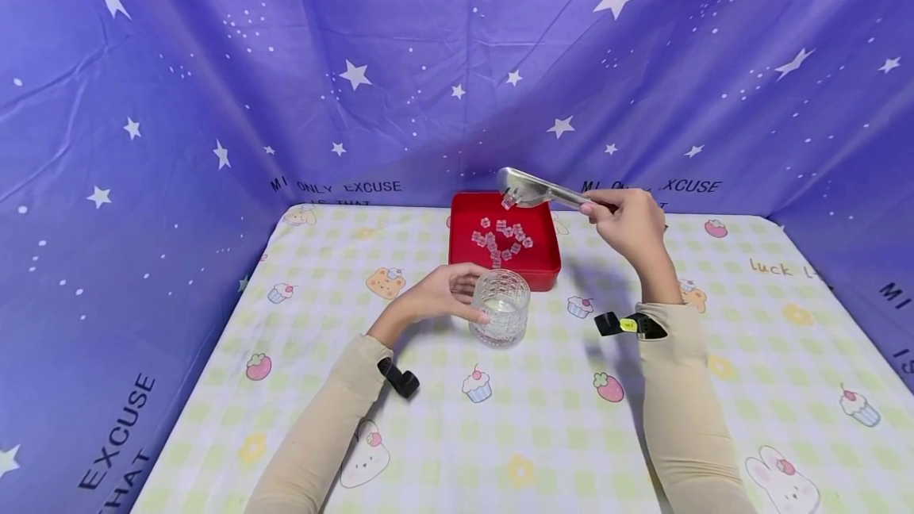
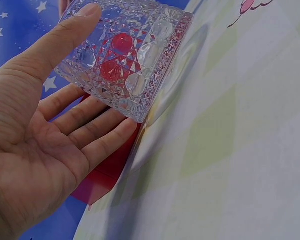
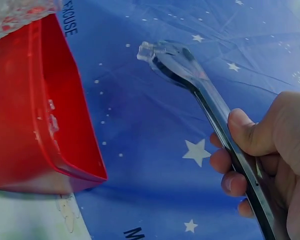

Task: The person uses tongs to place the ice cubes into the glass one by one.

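Note:
My left hand (image 1: 437,293) is at the left side of a clear patterned drinking glass (image 1: 504,322) standing on the table. In the left wrist view the thumb lies along the near side of the glass (image 2: 125,55), with the fingers behind it. My right hand (image 1: 631,222) grips metal tongs (image 1: 557,193), raised over the back of a red tray (image 1: 507,279). Between the tips of the tongs a small clear cube (image 3: 146,51) is pinched, also visible in the right wrist view. Several more clear cubes (image 1: 493,243) lie loose in the tray.
A checked tablecloth (image 1: 443,435) with cartoon prints covers the table. Blue star-printed curtains (image 1: 400,125) hang behind and at both sides, close to the tray's back edge. A black strap with a small device (image 1: 628,325) sits on each wrist.

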Demonstrator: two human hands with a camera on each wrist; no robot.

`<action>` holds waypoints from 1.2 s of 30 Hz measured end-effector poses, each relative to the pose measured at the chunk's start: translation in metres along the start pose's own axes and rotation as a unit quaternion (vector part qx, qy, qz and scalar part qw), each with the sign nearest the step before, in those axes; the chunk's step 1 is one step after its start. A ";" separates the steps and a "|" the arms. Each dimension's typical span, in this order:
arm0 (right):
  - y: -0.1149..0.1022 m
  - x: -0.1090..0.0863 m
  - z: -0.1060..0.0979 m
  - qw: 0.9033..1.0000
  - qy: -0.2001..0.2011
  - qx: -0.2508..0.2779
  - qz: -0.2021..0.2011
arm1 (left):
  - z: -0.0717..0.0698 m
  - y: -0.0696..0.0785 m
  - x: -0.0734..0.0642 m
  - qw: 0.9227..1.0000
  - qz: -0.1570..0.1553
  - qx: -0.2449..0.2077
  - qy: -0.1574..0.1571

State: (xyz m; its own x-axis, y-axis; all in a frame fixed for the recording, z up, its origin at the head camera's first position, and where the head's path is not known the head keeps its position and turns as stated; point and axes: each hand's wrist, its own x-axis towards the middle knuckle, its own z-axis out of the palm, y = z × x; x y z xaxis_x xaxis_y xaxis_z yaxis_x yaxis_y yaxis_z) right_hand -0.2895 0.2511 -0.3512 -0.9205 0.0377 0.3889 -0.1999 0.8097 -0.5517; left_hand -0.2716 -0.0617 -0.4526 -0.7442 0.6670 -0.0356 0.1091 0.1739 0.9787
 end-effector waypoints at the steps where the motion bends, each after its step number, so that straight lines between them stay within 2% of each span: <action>1: 0.001 0.000 -0.002 1.000 -0.005 0.006 0.006 | 0.000 0.000 0.000 1.000 -0.001 0.001 0.000; 6: 0.005 0.001 -0.011 0.999 -0.018 0.040 0.020 | 0.000 -0.001 0.001 1.000 -0.003 0.004 0.001; 10: 0.008 0.001 -0.016 0.996 -0.028 0.083 0.013 | 0.000 -0.001 0.002 1.000 -0.002 0.004 0.003; 16: 0.013 0.002 -0.018 0.984 -0.054 0.169 -0.013 | 0.000 -0.003 0.002 1.000 0.000 0.001 0.004; 19: 0.013 0.002 -0.018 0.978 -0.067 0.194 -0.026 | 0.000 -0.002 0.002 1.000 -0.002 0.003 0.007; 31: 0.014 -0.002 -0.026 0.961 -0.136 0.229 -0.069 | 0.000 0.002 0.001 1.000 -0.007 0.021 0.011; 36: 0.013 -0.003 -0.027 0.958 -0.172 0.216 -0.075 | 0.001 0.004 0.000 1.000 -0.007 0.016 0.009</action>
State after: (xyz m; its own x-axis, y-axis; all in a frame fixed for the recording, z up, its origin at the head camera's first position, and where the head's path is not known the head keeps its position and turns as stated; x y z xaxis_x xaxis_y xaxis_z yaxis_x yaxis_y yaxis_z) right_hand -0.2806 0.2779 -0.3394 -0.9117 -0.3157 0.2630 -0.3911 0.4707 -0.7908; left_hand -0.2707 -0.0604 -0.4491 -0.7568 0.6522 -0.0446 0.1206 0.2064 0.9710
